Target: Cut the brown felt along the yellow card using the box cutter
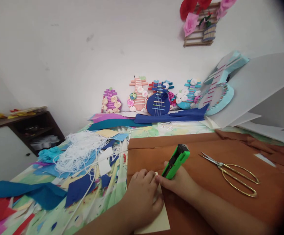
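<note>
My right hand [178, 182] is closed round a green and black utility knife [175, 162], which is tilted with its butt end up. The knife's tip is hidden behind my fingers. Close beside it, my left hand [143, 199] presses down on a cream card [160, 222] with its fingers bent and together. That card lies on a large brown sheet [193, 160] spread over the table. To the right of my hands, scissors with gold handles [239, 176] rest on the brown sheet, their blades slightly apart.
Tangled white cord [82, 151] and coloured scraps [44, 195] cover the table's left side. Several decorated toy lutes [158, 102] lean against the wall behind blue strips [171, 117]. Large white boards [261, 88] stand at the right, and a cabinet [9, 147] at the left.
</note>
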Demonstrator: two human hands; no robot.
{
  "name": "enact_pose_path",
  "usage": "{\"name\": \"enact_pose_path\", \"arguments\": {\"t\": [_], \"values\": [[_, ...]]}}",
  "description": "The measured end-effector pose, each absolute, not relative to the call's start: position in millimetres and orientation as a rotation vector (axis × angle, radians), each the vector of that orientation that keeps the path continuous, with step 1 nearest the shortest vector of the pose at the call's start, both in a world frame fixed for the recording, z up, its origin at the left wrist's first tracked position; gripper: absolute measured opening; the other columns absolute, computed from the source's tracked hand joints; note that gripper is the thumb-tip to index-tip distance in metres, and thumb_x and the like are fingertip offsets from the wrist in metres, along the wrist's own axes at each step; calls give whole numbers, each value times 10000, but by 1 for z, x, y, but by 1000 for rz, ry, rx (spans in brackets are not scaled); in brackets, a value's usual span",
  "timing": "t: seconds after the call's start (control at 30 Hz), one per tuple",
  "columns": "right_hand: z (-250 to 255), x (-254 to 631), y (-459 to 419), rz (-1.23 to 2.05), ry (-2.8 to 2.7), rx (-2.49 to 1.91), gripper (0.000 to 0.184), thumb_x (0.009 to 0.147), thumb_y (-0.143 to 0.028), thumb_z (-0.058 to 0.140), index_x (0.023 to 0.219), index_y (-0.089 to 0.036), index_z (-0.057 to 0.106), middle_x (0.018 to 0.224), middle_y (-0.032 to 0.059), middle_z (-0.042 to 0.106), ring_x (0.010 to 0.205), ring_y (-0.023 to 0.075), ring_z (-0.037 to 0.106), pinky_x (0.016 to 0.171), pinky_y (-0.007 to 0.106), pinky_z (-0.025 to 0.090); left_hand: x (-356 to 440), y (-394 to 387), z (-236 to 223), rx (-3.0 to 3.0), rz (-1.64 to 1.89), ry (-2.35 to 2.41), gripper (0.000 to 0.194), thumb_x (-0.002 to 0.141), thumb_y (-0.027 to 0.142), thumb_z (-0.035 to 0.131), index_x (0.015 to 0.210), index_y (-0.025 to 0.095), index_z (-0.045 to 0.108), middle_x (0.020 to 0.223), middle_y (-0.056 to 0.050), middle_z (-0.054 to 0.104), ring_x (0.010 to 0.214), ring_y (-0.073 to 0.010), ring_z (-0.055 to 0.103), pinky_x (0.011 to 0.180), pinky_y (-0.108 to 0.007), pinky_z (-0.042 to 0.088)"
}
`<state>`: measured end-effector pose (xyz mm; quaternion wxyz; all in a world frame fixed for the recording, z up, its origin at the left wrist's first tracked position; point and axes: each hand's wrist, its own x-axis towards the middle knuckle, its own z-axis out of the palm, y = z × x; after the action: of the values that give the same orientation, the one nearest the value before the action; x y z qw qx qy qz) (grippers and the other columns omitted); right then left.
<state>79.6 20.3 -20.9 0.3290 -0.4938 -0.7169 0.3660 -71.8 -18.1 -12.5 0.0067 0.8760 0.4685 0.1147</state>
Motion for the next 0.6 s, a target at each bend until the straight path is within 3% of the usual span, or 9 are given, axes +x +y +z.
{"name": "enact_pose_path", "arguments": {"t": [0.33, 0.6], "values": [[-20, 83, 23, 1059, -1759, -1299, 294, 648, -377, 557, 575, -196, 338, 512, -64, 350, 483, 82, 370, 445, 197, 314, -72, -17, -15, 2748, 341, 1491, 278, 750, 267, 455, 1008, 185, 519, 999, -51, 513, 891, -237, 414, 814, -385, 340], [-20, 79, 21, 990, -1859, -1296, 253, 646, -304, 544, 548, -192, 339, 495, -61, 353, 468, 75, 348, 433, 195, 280, -72, -16, -13, 2759, 323, 1474, 313, 739, 267, 464, 1036, 181, 512, 1018, -56, 506, 888, -232, 412, 811, -382, 347]]}}
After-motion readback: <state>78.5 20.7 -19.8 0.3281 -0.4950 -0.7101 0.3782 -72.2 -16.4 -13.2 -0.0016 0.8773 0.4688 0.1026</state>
